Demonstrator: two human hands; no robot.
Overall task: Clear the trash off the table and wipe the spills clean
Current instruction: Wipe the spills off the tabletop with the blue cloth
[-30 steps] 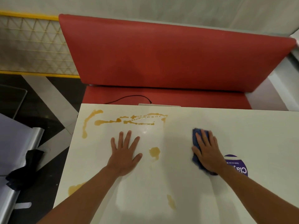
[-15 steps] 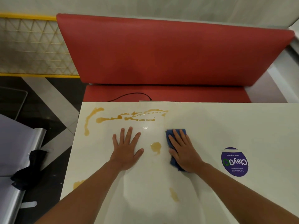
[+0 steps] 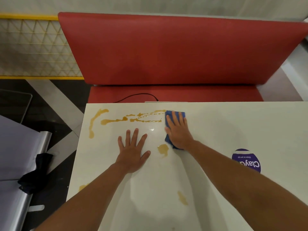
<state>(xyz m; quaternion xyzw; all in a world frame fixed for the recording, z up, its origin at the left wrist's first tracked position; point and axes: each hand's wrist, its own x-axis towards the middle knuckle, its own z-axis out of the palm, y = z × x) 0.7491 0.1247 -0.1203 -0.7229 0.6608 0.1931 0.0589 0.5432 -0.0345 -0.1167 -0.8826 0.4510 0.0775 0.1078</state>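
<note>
A white table (image 3: 216, 130) carries amber spills: a long streaky trail (image 3: 126, 119) along the far edge, a blob (image 3: 163, 149) in the middle, a smear (image 3: 182, 197) nearer me and a patch (image 3: 82, 186) at the left edge. My right hand (image 3: 177, 130) presses flat on a blue cloth (image 3: 168, 114), whose far end touches the right end of the trail. Flat on the bare tabletop lies my left hand (image 3: 132, 150), fingers spread, just left of the blob.
A round purple sticker (image 3: 248, 161) is on the table to the right. A red bench (image 3: 166, 52) with a black cable (image 3: 138, 96) stands behind the table. To the left are dark floor, a grey metal unit (image 3: 20, 155) and a black rag (image 3: 35, 175).
My right hand slid the blue cloth leftward across the table, then away from me up to the right end of the long trail. My left hand stayed flat in place.
</note>
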